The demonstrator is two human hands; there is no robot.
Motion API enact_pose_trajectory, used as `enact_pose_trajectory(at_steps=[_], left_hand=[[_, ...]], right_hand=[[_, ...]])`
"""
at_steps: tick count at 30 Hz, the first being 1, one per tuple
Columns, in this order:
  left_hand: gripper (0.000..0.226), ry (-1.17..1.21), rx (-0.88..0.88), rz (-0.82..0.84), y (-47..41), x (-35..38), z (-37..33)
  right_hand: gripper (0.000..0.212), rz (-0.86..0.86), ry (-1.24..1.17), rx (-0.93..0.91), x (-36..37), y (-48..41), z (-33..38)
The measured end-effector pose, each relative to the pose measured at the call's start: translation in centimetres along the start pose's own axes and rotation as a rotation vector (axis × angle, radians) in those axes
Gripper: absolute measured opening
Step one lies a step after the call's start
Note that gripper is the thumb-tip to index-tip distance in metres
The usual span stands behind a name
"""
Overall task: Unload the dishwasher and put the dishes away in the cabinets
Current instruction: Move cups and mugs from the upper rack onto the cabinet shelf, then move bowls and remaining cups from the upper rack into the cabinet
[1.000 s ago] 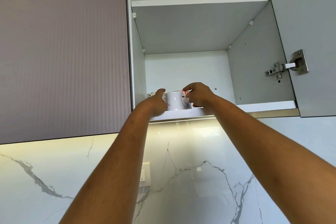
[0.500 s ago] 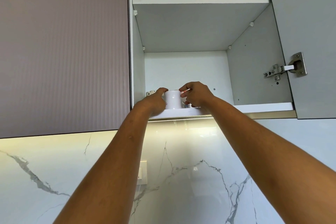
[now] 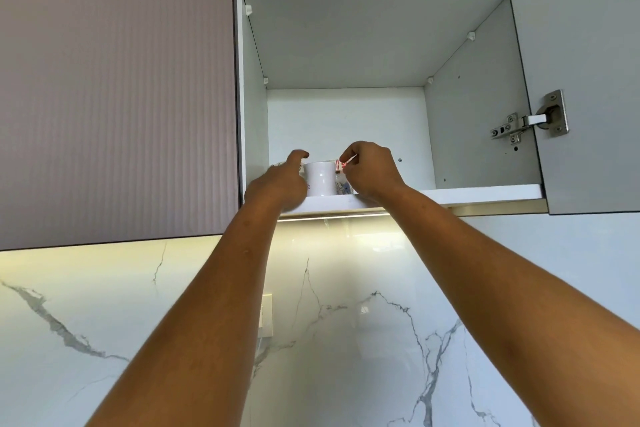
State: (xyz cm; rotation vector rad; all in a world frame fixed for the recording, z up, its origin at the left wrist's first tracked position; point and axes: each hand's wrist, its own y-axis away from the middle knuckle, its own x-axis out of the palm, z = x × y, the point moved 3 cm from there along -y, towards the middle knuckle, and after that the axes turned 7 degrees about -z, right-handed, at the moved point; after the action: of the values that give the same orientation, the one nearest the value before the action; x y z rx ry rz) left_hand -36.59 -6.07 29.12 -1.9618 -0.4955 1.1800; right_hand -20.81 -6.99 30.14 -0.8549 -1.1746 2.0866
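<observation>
While both arms reach up into the open cabinet (image 3: pixel 467 107), the 2 hands stand apart, with a white mug (image 3: pixel 320 178) between them. At 9 o'clock of the mug, the left hand (image 3: pixel 278 184) lies against its side, 1 finger stretched upward past the rim; this hand is a little blurred and grips nothing that I can see. At 3 o'clock of the mug, the right hand (image 3: pixel 372 170) has its fingers curled, and the fingertips (image 3: pixel 346 163) pinch the top of a second cup (image 3: pixel 345 188).

Only a narrow strip of this second cup shows between the mug and the right hand: red marks near the rim, a blue print lower down. Its shape I cannot make out. Behind the left hand, a small pale edge (image 3: pixel 275 166) of another thing looks out, too hidden to name.

The white mug is plain and glossy, a little narrower at the middle, and stands upright. It is on the bottom shelf (image 3: pixel 485 192), near the front edge, toward the 9 o'clock end. No handle is in view.
</observation>
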Motion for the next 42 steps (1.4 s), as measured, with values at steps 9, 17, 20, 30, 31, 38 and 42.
enact_pose_trajectory(at_steps=[9, 17, 20, 30, 31, 38, 42], left_hand=[[0.046, 0.002, 0.463, -0.493, 5.5, 1.1, -3.1], [0.049, 0.552, 0.423, -0.335, 18.2, 12.6, -10.9], [0.051, 0.667, 0.372, -0.17, 24.4, 17.4, -14.4], [0.051, 0.881, 0.412, 0.564, 48.3, 25.4, -31.4], [0.052, 0.884, 0.419, 0.608, 51.2, 25.5, -33.4], [0.056, 0.937, 0.395, 0.978, 69.0, 24.5, -43.4], [0.049, 0.907, 0.308, 1.17, 75.9, 24.2, -46.3]], right_hand=[[0.025, -0.186, -0.093, -0.283, -3.7, 8.5, 0.3], [0.025, -0.149, 0.043, -0.132, -7.7, 20.4, -7.8], [0.026, -0.068, 0.14, -0.012, -11.4, 26.4, -12.1], [0.034, -0.034, 0.455, 0.553, -30.6, 49.1, -22.8], [0.034, -0.04, 0.466, 0.608, -33.0, 51.7, -23.6], [0.038, 0.041, 0.466, 0.877, -48.2, 68.1, -24.7], [0.038, 0.109, 0.519, 1.047, -55.0, 74.2, -24.4]])
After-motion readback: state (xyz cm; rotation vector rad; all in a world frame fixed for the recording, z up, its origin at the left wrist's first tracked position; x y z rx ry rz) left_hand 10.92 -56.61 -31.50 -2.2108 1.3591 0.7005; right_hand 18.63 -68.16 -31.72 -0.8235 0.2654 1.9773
